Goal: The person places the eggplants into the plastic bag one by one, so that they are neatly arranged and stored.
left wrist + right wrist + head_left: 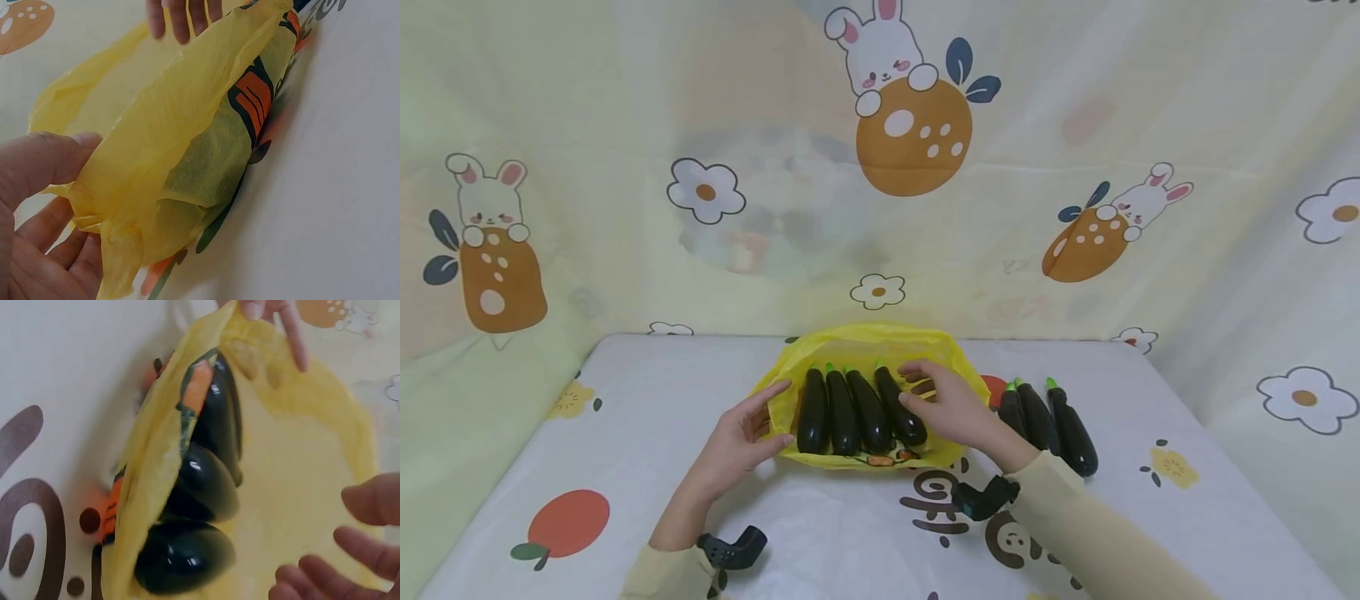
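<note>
Several dark eggplants (pixel 843 412) with green stem ends lie side by side in a yellow plastic bag (pixel 880 333) on the table. At the bag's left edge is my left hand (pixel 741 437), thumb and fingers spread. Its thumb (pixel 78 147) touches the bag's rim, and its other fingers lie against the bag's side. My right hand (pixel 951 404) is over the right part of the bag's mouth beside the rightmost eggplant (pixel 898 408), its fingers loosely bent with nothing held. Shiny rounded eggplant ends (pixel 187 556) show inside the bag in the right wrist view.
Three more eggplants (pixel 1071 433) lie on the table to the right of the bag, near my right forearm. The table (pixel 647 433) wears a white printed cloth. A curtain (pixel 775 250) with rabbit and flower prints hangs behind it.
</note>
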Demonstrator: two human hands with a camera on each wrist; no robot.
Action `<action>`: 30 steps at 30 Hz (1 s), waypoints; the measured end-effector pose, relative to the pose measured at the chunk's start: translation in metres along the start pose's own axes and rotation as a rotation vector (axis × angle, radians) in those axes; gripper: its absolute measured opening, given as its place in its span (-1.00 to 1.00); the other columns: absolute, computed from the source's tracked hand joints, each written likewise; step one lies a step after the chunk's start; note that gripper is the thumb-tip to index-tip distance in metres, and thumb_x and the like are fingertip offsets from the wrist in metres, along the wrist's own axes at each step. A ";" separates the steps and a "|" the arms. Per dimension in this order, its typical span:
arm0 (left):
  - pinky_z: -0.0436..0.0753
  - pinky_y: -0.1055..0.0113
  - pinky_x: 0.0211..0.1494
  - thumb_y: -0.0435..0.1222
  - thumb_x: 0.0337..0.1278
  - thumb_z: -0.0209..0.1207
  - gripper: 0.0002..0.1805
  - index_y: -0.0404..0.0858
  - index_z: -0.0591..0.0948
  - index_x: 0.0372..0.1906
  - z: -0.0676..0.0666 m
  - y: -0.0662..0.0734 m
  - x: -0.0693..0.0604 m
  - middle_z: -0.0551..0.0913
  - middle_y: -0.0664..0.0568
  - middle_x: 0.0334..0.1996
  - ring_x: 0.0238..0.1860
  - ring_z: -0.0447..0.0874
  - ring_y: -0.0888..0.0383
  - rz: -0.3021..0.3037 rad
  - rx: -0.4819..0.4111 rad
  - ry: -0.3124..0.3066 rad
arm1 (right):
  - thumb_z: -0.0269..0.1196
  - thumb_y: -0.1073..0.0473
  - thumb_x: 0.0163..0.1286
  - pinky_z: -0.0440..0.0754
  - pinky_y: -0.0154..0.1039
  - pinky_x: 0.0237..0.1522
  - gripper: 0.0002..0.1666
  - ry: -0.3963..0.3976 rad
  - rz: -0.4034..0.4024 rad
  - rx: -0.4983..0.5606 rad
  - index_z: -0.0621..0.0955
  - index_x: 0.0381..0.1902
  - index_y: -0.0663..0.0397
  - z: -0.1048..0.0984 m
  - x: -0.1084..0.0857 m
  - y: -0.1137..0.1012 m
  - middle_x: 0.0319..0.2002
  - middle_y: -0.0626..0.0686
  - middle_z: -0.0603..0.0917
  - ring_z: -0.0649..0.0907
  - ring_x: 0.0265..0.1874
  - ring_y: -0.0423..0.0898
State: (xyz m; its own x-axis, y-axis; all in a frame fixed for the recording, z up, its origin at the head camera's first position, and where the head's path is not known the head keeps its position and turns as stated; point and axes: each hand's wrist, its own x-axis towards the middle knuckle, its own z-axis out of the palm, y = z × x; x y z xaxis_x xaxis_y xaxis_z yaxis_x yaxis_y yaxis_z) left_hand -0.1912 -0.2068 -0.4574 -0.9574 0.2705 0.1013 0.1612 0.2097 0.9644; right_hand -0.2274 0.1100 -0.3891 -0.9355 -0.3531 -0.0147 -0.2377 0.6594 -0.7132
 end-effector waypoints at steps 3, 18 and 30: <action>0.47 0.09 0.48 -0.47 0.17 0.34 -0.15 -0.22 0.28 0.56 0.000 0.001 0.000 0.29 -0.21 0.54 0.47 0.41 -0.21 0.003 0.006 -0.002 | 0.22 0.17 0.51 0.73 0.04 0.17 -0.52 -0.014 -0.051 0.034 0.49 0.32 0.16 -0.013 -0.013 0.002 0.24 0.20 0.60 0.66 0.12 0.09; 0.45 0.03 0.48 -0.49 0.17 0.33 -0.17 -0.24 0.30 0.55 -0.001 0.006 -0.001 0.30 -0.25 0.53 0.47 0.41 -0.23 0.004 0.023 0.007 | 0.21 0.19 0.53 0.69 -0.49 -0.08 -0.55 0.154 -0.040 -0.061 0.51 0.31 0.16 -0.090 -0.072 0.058 0.20 0.24 0.63 0.71 0.01 0.11; 0.46 0.15 0.48 -0.49 0.17 0.33 -0.15 -0.20 0.29 0.56 0.000 0.001 0.000 0.27 -0.20 0.55 0.49 0.37 -0.20 -0.014 0.029 0.005 | 0.11 0.06 0.61 0.60 -0.62 -0.21 -0.49 0.320 0.117 -0.114 0.47 0.35 0.25 -0.122 -0.101 0.134 0.26 0.37 0.56 0.52 -0.14 -0.64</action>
State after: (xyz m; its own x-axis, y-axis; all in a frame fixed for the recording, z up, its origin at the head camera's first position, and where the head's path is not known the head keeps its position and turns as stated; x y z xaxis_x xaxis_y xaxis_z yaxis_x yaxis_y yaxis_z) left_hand -0.1912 -0.2063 -0.4566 -0.9609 0.2624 0.0891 0.1546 0.2411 0.9581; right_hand -0.1963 0.3152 -0.3974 -0.9884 -0.0569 0.1411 -0.1346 0.7595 -0.6364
